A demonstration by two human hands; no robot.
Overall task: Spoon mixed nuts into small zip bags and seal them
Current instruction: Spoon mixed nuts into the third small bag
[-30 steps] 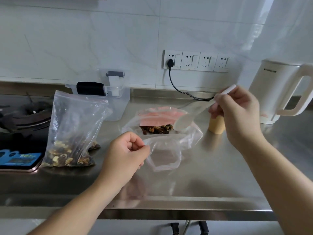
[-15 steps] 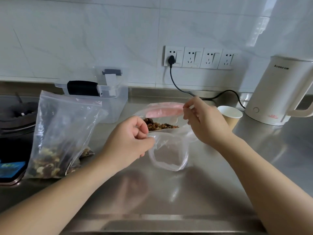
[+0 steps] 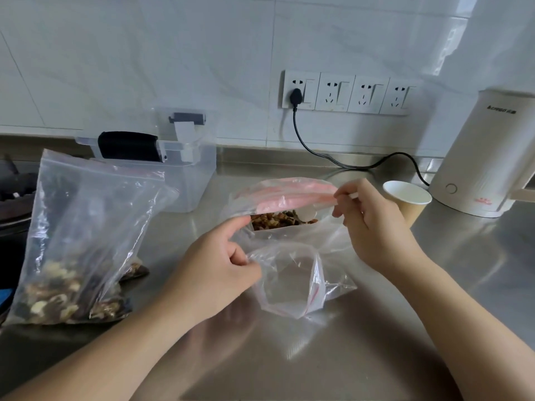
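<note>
A small clear zip bag (image 3: pixel 289 282) with a red strip lies open-mouthed on the steel counter, and my left hand (image 3: pixel 214 273) pinches its rim. Behind it a larger bag with a pink zip band (image 3: pixel 289 198) holds mixed nuts (image 3: pixel 278 219). My right hand (image 3: pixel 373 227) grips a white plastic spoon (image 3: pixel 311 212) whose bowl is down inside that bag among the nuts. A second large clear bag of nuts (image 3: pixel 78 241) stands at the left.
A paper cup (image 3: pixel 406 198) stands just right of my right hand, with a white kettle (image 3: pixel 486 157) and its black cord (image 3: pixel 347 163) behind. A clear plastic box (image 3: pixel 185 175) sits at the back left, beside a stove (image 3: pixel 14 192).
My right hand came down and left from a raised position, bringing the spoon's bowl into the pink-banded bag. My left hand kept its hold on the small bag.
</note>
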